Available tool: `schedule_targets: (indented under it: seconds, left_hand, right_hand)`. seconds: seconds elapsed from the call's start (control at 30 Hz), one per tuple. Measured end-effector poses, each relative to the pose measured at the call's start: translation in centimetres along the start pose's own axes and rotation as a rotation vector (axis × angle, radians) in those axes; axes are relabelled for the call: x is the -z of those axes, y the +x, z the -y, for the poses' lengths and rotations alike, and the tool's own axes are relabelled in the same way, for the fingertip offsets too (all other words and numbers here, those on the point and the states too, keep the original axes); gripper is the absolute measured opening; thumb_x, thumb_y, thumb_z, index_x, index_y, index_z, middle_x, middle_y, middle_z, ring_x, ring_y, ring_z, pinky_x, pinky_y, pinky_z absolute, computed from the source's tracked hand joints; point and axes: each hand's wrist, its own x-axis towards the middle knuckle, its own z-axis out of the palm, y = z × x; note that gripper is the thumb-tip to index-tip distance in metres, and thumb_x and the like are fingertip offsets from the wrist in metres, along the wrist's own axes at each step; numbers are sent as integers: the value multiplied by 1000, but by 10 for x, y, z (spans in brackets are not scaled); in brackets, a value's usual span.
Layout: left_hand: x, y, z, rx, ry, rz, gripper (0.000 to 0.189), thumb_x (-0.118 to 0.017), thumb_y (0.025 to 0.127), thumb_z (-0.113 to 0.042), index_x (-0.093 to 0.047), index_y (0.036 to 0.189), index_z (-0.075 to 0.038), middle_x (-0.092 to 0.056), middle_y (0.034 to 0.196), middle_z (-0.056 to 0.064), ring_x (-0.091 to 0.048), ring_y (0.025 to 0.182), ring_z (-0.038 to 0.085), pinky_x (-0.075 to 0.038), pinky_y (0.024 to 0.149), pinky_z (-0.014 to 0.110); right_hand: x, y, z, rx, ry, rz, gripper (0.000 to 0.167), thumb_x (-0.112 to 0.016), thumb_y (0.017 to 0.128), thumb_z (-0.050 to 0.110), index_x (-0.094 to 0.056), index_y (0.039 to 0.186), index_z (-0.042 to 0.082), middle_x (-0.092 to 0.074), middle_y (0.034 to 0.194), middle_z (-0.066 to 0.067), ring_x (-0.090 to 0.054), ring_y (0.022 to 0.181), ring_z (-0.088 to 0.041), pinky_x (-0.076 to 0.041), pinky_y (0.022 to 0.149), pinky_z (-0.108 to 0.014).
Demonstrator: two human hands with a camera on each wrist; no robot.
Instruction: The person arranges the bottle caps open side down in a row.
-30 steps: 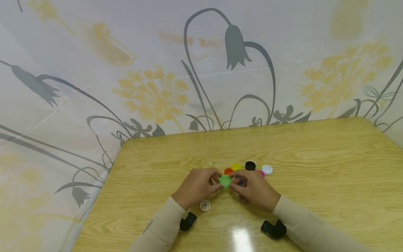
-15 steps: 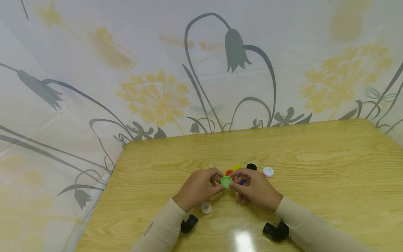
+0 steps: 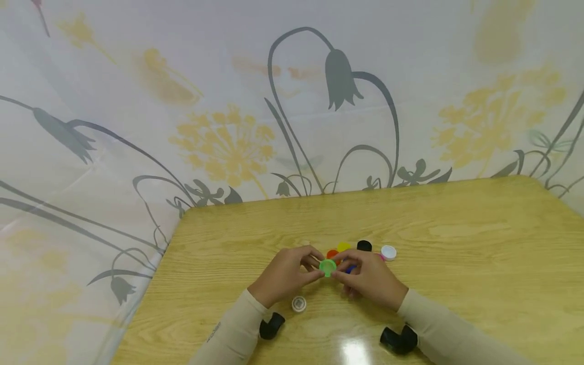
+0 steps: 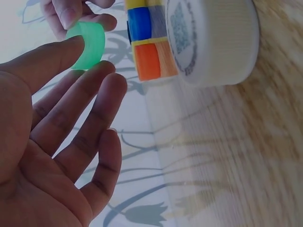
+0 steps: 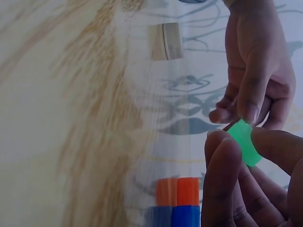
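A small round green plastic cap [image 3: 327, 267] is held up over the table between both hands, its hollow side showing in the head view. My left hand [image 3: 286, 274] pinches its left edge with thumb and fingertips; in the left wrist view the lower fingers [image 4: 97, 113] spread loosely. On the opposite edge my right hand [image 3: 375, 278] pinches the cap between thumb and fingers, as the right wrist view also shows. Below my left hand stands a white ribbed round cap [image 4: 218, 42] with a printed square code on top.
Just beyond the hands sit an orange cap [image 3: 332, 255], a yellow cap [image 3: 344, 247], a blue cap [image 3: 350, 269], a black cap [image 3: 364, 246] and a white cap [image 3: 389, 252]. A pale cap [image 5: 166, 41] stands farther left. A flowered curtain [image 3: 219, 101] hangs behind the wooden table [image 3: 456, 253].
The head view has shifted slightly, so the table sits lower in it. The green cap is tilted a little differently between the fingers; both hands keep their pinch on it.
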Motion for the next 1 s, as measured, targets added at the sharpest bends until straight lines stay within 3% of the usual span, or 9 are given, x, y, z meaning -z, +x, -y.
schedule_targets:
  seconds: [0.27, 0.47, 0.8, 1.0]
  left_hand:
    - [-3, 5, 2, -68, -24, 4, 27, -77, 89, -21, -71, 114, -13, -75, 101, -3, -65, 83, -1, -53, 75, 17]
    - [0, -4, 7, -38, -64, 16, 20, -79, 86, -18, -71, 105, -15, -74, 91, -7, -65, 81, -1, -53, 77, 20]
    - [-1, -5, 6, -58, -29, 28, 21, -78, 87, -18, -68, 105, -17, -75, 90, -7, -66, 81, -3, -55, 85, 26]
    - [-2, -7, 5, -74, -29, 13, 19, -79, 86, -15, -68, 102, -16, -75, 89, -6, -66, 79, -3, -55, 80, 24]
  right_hand:
    - [2, -3, -1, -20, 47, 11, 35, -72, 93, 21, -65, 116, -4, -72, 96, -19, -71, 64, -21, -59, 57, -33]
    - [-4, 0, -4, 10, 66, 78, 30, -70, 95, 18, -65, 115, -4, -73, 88, -20, -69, 62, -18, -59, 58, -35]
    - [-6, -4, -6, 25, 102, 88, 29, -69, 95, 17, -63, 115, -3, -73, 92, -23, -69, 62, -20, -60, 59, -38]
    - [-9, -2, -5, 3, 127, 93, 35, -67, 97, 23, -61, 118, -4, -72, 90, -25, -69, 63, -19, -60, 59, -38]
